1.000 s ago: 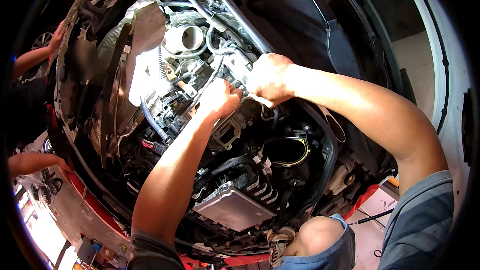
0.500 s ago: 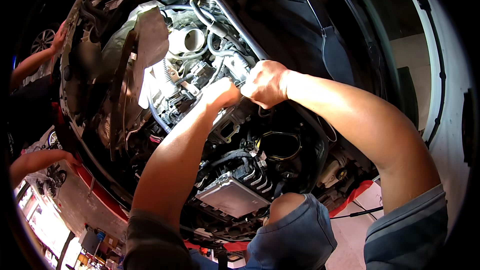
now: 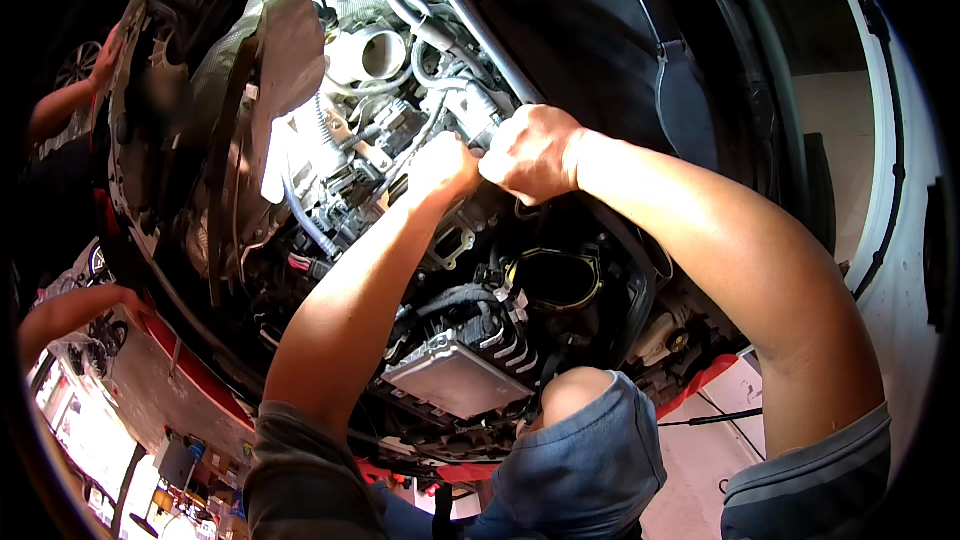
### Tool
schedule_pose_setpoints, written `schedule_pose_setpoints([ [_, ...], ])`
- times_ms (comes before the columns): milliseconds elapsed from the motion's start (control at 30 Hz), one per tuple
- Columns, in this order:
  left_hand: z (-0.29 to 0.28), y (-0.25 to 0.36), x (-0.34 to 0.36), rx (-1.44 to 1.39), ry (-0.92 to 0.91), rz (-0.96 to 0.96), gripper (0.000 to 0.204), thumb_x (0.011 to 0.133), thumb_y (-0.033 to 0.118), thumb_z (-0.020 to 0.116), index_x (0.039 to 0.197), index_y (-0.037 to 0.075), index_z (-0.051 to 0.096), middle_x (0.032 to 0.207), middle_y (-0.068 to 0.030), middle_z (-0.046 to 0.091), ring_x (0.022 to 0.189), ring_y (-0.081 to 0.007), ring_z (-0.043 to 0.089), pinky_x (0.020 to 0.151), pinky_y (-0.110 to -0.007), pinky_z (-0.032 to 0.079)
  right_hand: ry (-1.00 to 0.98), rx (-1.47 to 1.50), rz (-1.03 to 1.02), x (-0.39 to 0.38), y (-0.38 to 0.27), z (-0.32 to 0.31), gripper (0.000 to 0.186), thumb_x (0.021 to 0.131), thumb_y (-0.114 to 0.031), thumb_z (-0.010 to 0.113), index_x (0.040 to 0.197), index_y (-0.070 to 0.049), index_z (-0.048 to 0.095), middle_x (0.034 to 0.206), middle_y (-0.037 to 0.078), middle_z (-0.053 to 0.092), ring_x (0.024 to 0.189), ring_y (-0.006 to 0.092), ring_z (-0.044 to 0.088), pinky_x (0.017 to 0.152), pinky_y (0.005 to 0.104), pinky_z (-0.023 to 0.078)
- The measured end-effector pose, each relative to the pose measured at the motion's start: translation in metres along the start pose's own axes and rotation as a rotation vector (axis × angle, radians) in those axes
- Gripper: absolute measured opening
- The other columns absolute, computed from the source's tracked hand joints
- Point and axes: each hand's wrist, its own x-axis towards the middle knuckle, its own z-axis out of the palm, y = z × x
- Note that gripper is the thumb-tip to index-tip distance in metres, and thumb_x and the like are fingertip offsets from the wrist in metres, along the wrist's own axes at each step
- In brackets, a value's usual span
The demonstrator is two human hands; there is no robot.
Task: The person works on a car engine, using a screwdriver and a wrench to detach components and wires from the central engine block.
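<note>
My left hand (image 3: 445, 168) and my right hand (image 3: 528, 153) meet at the middle of the engine (image 3: 355, 140), both with fingers curled closed; what they grip is hidden. They are beside a metal-coloured fitting (image 3: 475, 112) where hoses (image 3: 432, 80) run. Above and left of them is a white round opening (image 3: 380, 53). Below my left hand is a flat bracket-like gasket (image 3: 455, 248); further down are a dark opening with a yellow rim (image 3: 553, 278) and a silver ribbed module (image 3: 455, 380).
Another person's upper hand (image 3: 105, 60) and lower hand (image 3: 130, 303) rest at the car's left edge. A bent heat shield (image 3: 288, 50) stands left of the engine. My bare knee (image 3: 575, 390) is on the front of the bay. A cluttered workshop (image 3: 195, 475) shows lower left.
My two hands have drawn slightly closer together, still closed at the same spot. The view has shifted a little, and my knee is more covered by blue cloth than a second ago.
</note>
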Motion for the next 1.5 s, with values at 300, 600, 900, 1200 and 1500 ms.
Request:
schedule_pose_setpoints([
  [300,-0.013,-0.022,-0.074,-0.097,0.505,0.276,0.019,0.09,0.015,0.057,0.095,-0.001,0.067,0.083,-0.0235,0.065,0.075,-0.0361,0.066,0.071,-0.042,0.052,-0.091,-0.054,0.045,-0.002,0.001,-0.001,0.011,0.071,-0.022,0.065,0.069,-0.011,0.066,0.074,0.008,0.068,0.072,0.0242,0.069,0.062,0.0357,0.055],
  [600,0.101,-0.085,-0.262,-0.341,0.752,-0.156,0.018,0.096,0.014,0.05,0.108,0.005,0.06,0.098,-0.0147,0.063,0.086,-0.0344,0.063,0.071,-0.041,0.05,-0.036,-0.07,0.06,-0.001,-0.004,-0.007,0.014,0.081,-0.024,0.059,0.075,-0.013,0.066,0.081,0.009,0.068,0.075,0.024,0.069,0.063,0.0374,0.055],
  [900,0.144,-0.074,-0.242,-0.23,1.07,-0.276,0.02,0.096,0.015,0.047,0.083,0.006,0.059,0.082,-0.01,0.06,0.077,-0.0311,0.06,0.07,-0.04,0.047,0.012,-0.102,0.068,0.001,-0.006,0.003,0.024,0.086,-0.03,0.056,0.076,-0.01,0.065,0.069,0.011,0.066,0.065,0.0285,0.066,0.062,0.0394,0.053],
  [1200,0.146,-0.079,-0.221,-0.235,1.173,-0.123,0.01,0.086,0.01,0.052,0.079,0.007,0.059,0.075,-0.0093,0.057,0.073,-0.0299,0.058,0.067,-0.04,0.043,-0.006,-0.116,0.083,0.002,-0.017,-0.009,0.022,0.086,-0.025,0.058,0.082,-0.005,0.065,0.071,0.015,0.067,0.068,0.03,0.067,0.065,0.0393,0.053],
  [1500,0.146,-0.074,-0.22,-0.208,1.105,-0.19,0.016,0.088,0.01,0.049,0.077,0.006,0.06,0.077,-0.0102,0.062,0.075,-0.031,0.061,0.068,-0.039,0.047,0.041,-0.112,0.096,-0.001,-0.014,-0.007,0.02,0.083,-0.024,0.061,0.08,-0.005,0.065,0.074,0.015,0.067,0.072,0.03,0.068,0.069,0.0386,0.054],
])
